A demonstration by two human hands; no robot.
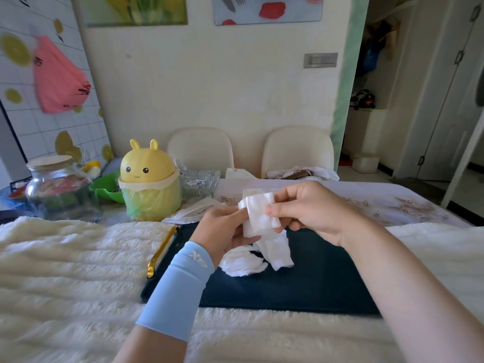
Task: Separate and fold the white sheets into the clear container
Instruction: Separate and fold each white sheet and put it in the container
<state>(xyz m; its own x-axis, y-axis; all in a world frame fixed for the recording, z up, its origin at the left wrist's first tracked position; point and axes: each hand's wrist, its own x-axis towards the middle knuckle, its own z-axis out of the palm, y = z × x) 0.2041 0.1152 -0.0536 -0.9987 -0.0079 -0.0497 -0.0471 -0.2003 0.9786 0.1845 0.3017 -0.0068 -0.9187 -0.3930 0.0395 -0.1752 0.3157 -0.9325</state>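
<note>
A small folded white sheet (260, 214) is held up above the dark blue tray (314, 279). My left hand (226, 229) grips its lower left edge, and my right hand (306, 212) pinches its right side between thumb and fingers. Below the hands, a crumpled pile of white sheets (258, 256) lies on the tray. A clear square glass container (199, 184) stands at the back, behind my left hand, with something small inside.
A yellow bunny-shaped bin (149, 184) and a glass jar with a lid (56, 189) stand back left. A gold handle (162, 251) edges the tray's left side. White fluffy cloth (65, 271) covers the near table. Two cream chairs (248, 150) face me.
</note>
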